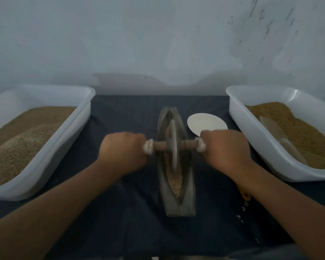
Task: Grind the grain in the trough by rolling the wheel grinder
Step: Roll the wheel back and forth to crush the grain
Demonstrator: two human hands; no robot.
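A long boat-shaped grey trough (188, 201) lies on the dark cloth, running away from me. Brown grain (175, 180) fills its groove. The wheel grinder (173, 145), a thin pale disc on a wooden axle, stands upright in the groove about midway along. My left hand (123, 152) grips the left end of the axle. My right hand (226, 149) grips the right end. Both handle ends are wrapped in white, and the fists hide most of the wrap.
A white tub (77, 128) of brown grain stands at the left, and another white tub (251, 132) with grain and a pale scoop (281, 136) at the right. A white round plate (204, 122) lies beyond my right hand. An orange-handled tool (245, 195) pokes out under my right forearm.
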